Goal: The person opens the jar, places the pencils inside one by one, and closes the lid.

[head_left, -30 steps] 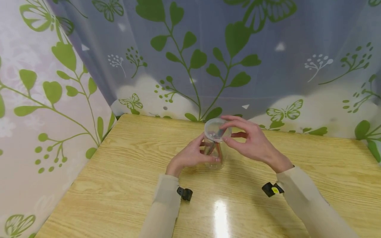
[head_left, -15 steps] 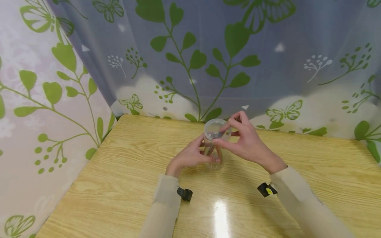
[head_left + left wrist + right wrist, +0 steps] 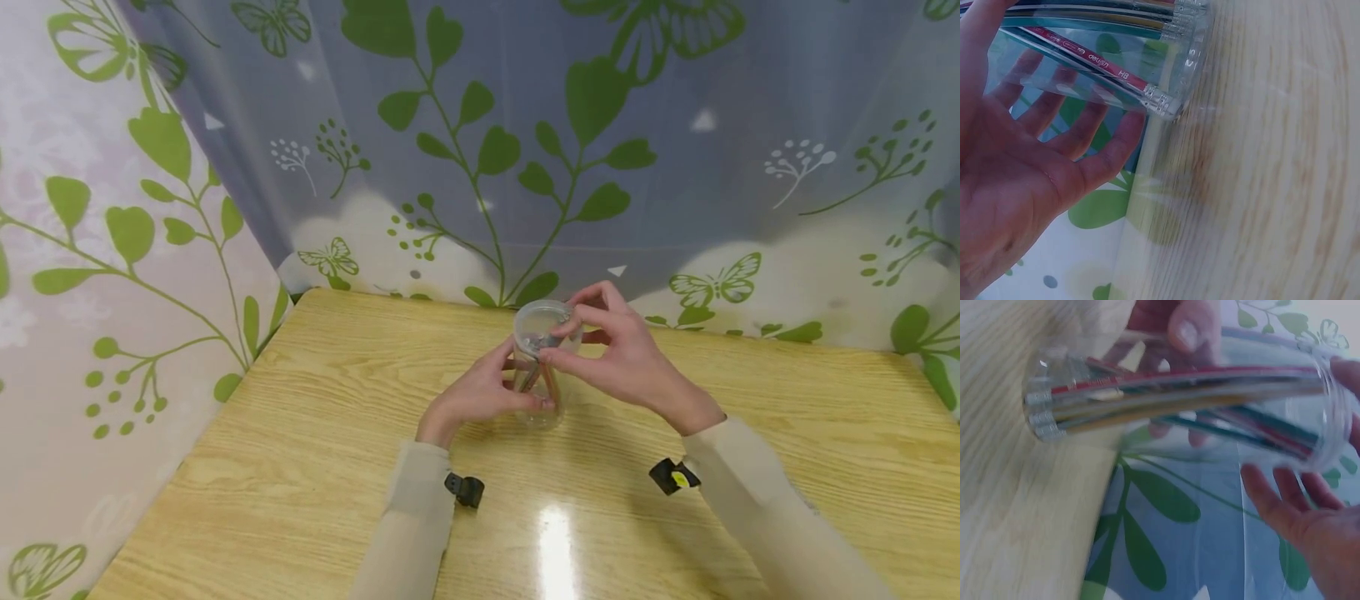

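Observation:
A clear plastic jar (image 3: 542, 420) stands upright on the table, with several pencils (image 3: 1179, 394) inside, red, green and yellowish. In the left wrist view a red pencil (image 3: 1094, 57) marked HB shows through its wall. My left hand (image 3: 480, 393) holds the jar's body from the left side, thumb in front and fingers behind. At the top, my right hand (image 3: 628, 354) grips the rim of a clear round lid (image 3: 538, 318), with thumb at the near side and fingers at the far right. Fingers partly hide the lid's right edge.
The wooden table (image 3: 315, 467) carries the jar near its back edge. Behind hangs a blue curtain (image 3: 450, 217) with green leaves; a pale patterned one (image 3: 75, 333) borders the left. A black wrist camera (image 3: 465, 490) sits on the left sleeve, another (image 3: 672, 477) on the right.
My right hand has shifted left and turned about the lid, its thumb now nearer the front of the rim. The left hand and jar have stayed in place.

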A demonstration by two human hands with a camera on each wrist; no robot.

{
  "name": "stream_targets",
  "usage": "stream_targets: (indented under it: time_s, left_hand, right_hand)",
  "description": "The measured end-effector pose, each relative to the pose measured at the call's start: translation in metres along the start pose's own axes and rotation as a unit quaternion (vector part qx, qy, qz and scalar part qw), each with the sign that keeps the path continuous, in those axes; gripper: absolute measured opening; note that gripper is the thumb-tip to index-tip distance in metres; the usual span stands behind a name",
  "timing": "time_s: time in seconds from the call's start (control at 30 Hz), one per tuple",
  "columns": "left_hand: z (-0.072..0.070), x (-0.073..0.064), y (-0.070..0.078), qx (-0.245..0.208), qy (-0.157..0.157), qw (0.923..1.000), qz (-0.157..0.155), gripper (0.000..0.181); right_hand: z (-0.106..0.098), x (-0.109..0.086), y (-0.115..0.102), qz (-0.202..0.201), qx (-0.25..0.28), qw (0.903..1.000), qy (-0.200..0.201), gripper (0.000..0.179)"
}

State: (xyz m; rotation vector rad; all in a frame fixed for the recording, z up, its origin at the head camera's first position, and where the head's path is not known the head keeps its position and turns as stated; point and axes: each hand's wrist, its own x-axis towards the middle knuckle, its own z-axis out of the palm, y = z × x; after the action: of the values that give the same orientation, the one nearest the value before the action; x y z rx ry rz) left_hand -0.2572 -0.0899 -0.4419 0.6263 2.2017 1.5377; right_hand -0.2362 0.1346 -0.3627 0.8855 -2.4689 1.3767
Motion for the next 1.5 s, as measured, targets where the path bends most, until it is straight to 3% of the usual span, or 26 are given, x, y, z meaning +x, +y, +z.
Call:
stream_targets:
  time_s: [0.2, 0.37, 0.53, 0.87, 1.27, 1.5]
  left_hand:
    - [0.0006, -0.0001, -0.0001, -0.001, 0.000, 1.0000, 0.001, 0.096]
    - [0.0011, -0.0004, -0.0001, -0.001, 0.003, 1.0000, -0.004, 0.099]
    - [0.0006, -0.0013, 0.0006, 0.002, 0.001, 1.0000, -0.003, 0.100]
    - [0.0004, -0.0025, 0.0021, 0.001, 0.000, 1.0000, 0.005, 0.094]
    - [0.0007, -0.0019, 0.0009, 0.006, 0.006, 1.0000, -0.006, 0.097]
    - [0.0006, -0.0007, 0.0007, 0.000, 0.000, 1.0000, 0.002, 0.096]
  right_hand:
    - [0.0053, -0.0017, -0.0009, -0.001, -0.003, 0.9998, 0.019, 0.005]
    - [0.0025, -0.0028, -0.0004, -0.010, 0.030, 0.9995, 0.000, 0.013]
    - [-0.0015, -0.0021, 0.0007, -0.009, 0.027, 0.9994, -0.018, 0.012]
    - [0.0081, -0.0014, -0.0004, 0.015, 0.005, 0.9998, 0.014, 0.012]
    - [-0.0001, -0.0036, 0.0027, 0.017, 0.036, 0.9984, -0.040, 0.021]
    - [0.0060, -0.0061, 0.0025, 0.008, 0.003, 1.0000, -0.001, 0.026]
